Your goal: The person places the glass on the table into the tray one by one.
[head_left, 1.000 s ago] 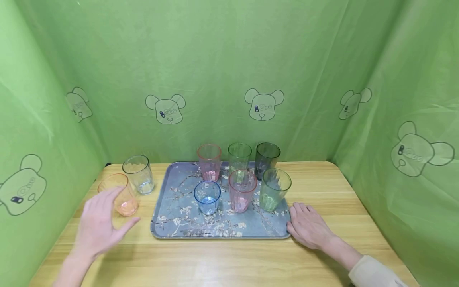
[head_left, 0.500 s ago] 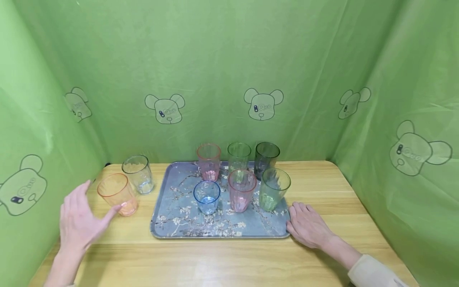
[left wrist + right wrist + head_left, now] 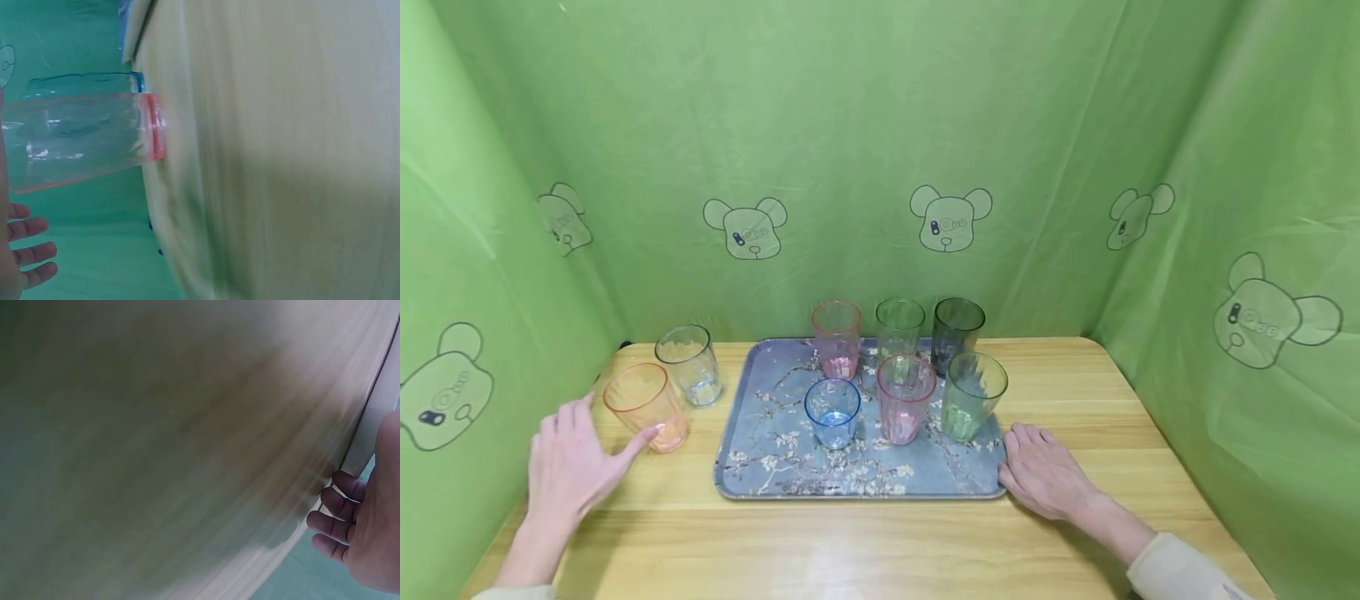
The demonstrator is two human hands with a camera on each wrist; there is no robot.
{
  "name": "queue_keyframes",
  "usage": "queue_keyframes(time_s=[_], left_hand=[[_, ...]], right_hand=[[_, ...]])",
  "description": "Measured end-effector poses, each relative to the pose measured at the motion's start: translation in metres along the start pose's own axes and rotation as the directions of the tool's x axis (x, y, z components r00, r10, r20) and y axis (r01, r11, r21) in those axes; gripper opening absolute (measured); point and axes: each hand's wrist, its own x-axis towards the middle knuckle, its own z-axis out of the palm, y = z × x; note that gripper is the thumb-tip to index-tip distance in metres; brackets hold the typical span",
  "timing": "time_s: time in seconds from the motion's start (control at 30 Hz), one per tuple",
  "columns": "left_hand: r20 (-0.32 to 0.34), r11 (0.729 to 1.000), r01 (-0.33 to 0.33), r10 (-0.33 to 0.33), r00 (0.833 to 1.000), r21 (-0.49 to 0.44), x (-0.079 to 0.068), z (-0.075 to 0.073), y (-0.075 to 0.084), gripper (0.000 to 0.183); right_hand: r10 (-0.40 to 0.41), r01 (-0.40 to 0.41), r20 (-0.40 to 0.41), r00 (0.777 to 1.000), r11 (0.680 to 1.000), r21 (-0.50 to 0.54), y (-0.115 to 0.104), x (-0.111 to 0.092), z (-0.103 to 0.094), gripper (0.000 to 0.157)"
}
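My left hand [image 3: 567, 462] is spread beside an orange-tinted tumbler [image 3: 651, 408], its thumb toward the front of the glass and its fingers along the left side. In the left wrist view the tumbler [image 3: 81, 140] stands upright on the table, with the fingers [image 3: 34, 253] relaxed and apart from it. A clear dark-rimmed tumbler [image 3: 691, 367] stands just behind the orange one. At the other side, my right hand [image 3: 1047, 471] rests at the right edge of the blue floral tray [image 3: 760, 475]. The right wrist view shows its fingers [image 3: 331, 525] at the tray's side.
On the tray stand a short blue glass [image 3: 833, 417], two pink tumblers, one at the front [image 3: 906, 400], two green ones, one at the front right [image 3: 972, 400], and a dark grey tumbler [image 3: 957, 333]. Green cloth [image 3: 850, 125] encloses the wooden table [image 3: 820, 550].
My left hand has moved left from in front of the orange tumbler to its left side, then slightly closer to it. The right hand and the glasses have stayed put.
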Motion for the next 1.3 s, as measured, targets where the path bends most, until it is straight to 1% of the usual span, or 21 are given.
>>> queue_keyframes(time_s=[0.2,0.7,0.83,1.0,1.23,1.3], left_hand=[[0.047,0.998,-0.014,0.011,0.999,0.059,0.003,0.008,-0.006,0.115],[0.123,0.996,-0.031,0.02,0.992,0.089,0.008,0.02,-0.011,0.116],[0.119,0.996,-0.027,0.016,0.993,0.088,0.011,0.023,-0.011,0.114],[0.104,0.998,-0.004,-0.003,0.995,0.068,0.014,0.025,-0.01,0.111],[0.097,0.999,0.019,-0.024,0.995,0.048,0.017,0.027,-0.009,0.111],[0.093,0.999,0.025,-0.028,0.995,0.034,0.017,0.028,-0.008,0.108]], right_hand=[[0.001,-0.001,0.001,1.0,1.0,0.007,0.0,0.0,0.0,0.023],[0.005,-0.005,0.007,1.0,1.0,0.014,0.0,0.001,-0.001,0.022],[0.007,-0.007,0.009,1.0,1.0,0.017,0.0,0.001,-0.002,0.022],[0.011,-0.011,0.01,1.0,1.0,0.021,0.0,0.001,-0.001,0.023],[0.02,-0.021,0.023,1.0,0.999,0.029,0.0,0.001,-0.001,0.024],[0.021,-0.022,0.022,1.0,0.999,0.029,0.0,0.001,-0.001,0.023]])
